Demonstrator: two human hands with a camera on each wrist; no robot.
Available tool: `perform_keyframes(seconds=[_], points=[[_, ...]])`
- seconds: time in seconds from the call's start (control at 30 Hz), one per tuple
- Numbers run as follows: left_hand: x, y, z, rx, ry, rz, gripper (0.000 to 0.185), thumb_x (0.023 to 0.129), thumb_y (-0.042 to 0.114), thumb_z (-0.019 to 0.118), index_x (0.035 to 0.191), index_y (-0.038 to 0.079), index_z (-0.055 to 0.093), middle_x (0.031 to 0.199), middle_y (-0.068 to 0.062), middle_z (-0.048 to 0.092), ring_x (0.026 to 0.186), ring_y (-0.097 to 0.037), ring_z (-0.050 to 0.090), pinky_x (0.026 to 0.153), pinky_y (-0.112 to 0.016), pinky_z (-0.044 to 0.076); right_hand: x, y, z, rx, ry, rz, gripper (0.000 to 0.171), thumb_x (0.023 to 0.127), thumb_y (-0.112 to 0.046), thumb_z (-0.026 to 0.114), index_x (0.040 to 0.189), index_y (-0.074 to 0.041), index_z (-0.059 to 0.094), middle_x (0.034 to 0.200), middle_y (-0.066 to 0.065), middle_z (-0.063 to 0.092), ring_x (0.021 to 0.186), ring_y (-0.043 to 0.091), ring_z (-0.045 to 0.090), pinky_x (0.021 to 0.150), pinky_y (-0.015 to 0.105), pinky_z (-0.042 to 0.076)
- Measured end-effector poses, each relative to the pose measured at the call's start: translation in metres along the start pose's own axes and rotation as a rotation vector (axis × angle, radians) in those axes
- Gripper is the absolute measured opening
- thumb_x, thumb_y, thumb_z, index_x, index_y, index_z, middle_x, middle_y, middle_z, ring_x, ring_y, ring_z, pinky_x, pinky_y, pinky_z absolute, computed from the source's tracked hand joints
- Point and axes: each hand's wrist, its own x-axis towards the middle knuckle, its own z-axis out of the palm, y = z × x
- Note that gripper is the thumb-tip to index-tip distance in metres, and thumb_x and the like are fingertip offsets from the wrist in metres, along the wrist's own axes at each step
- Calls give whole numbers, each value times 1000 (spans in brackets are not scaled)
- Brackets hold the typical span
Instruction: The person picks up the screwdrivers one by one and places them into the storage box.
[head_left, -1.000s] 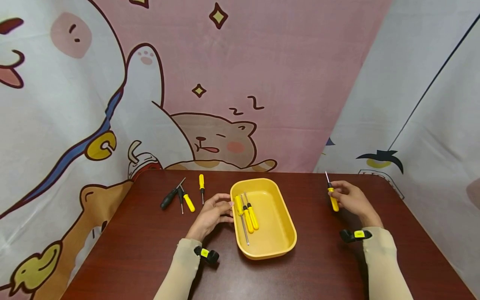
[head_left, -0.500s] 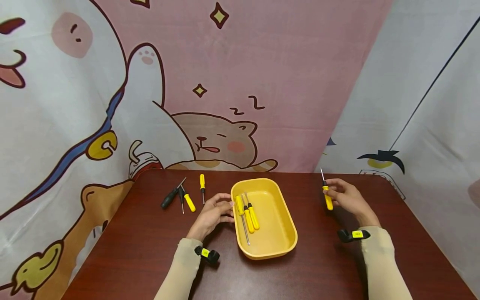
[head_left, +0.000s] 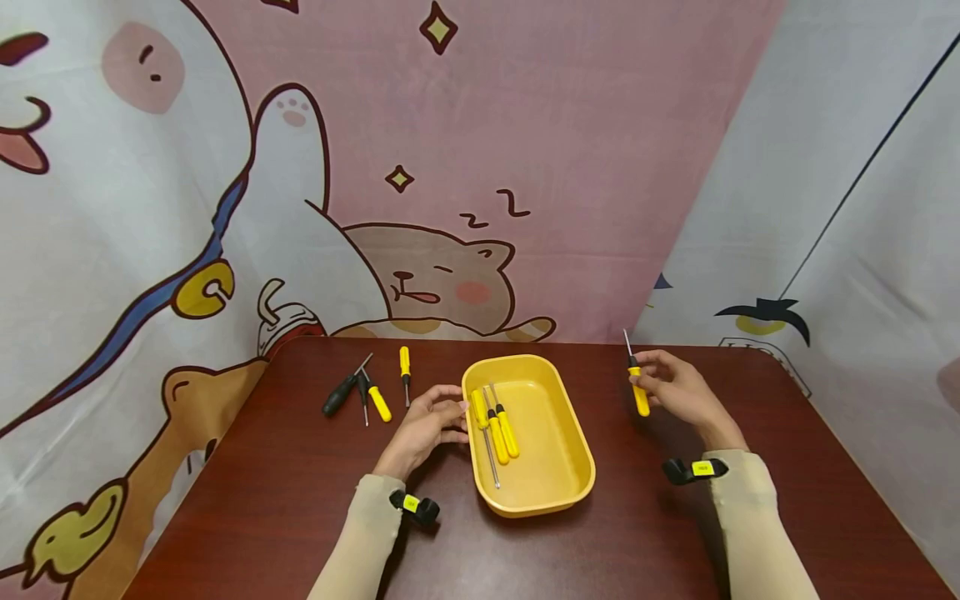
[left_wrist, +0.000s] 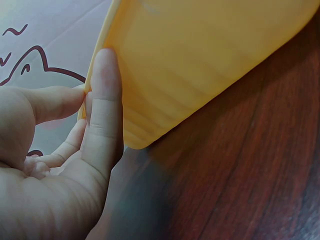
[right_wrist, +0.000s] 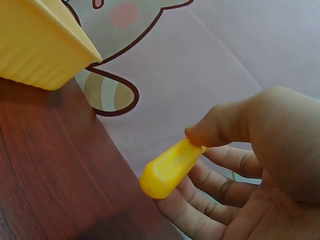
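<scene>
My left hand pinches the left rim of a yellow plastic tray, thumb on one side of the wall and fingers on the other, as the left wrist view shows. Inside the tray, along its left side, lie several yellow-handled screwdrivers. To the right of the tray, my right hand holds a screwdriver by its yellow and black handle, shaft pointing up and away. In the right wrist view the butt of that yellow handle faces the camera, between thumb and fingers; its shaft is hidden there.
Left of the tray on the dark wooden table lie a black-handled screwdriver, a yellow-handled one, a small dark one and another yellow one. A cartoon-printed cloth hangs right behind the table's far edge.
My right hand has moved left toward the tray, carrying the screwdriver. The left hand and the tray have stayed in place.
</scene>
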Motion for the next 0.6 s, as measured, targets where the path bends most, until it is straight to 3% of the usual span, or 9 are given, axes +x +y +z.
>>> perform_keyframes(seconds=[0.6], points=[[0,0,0,-13,-2,-6,43,101,14,65,139,3,49,107,-16,67,81,-19,68,72,-34,64,0,-23,21,-10,-18,-8,44,98,-22,69,136,-7,53,116,18,63,91,25,67,81,39,63]])
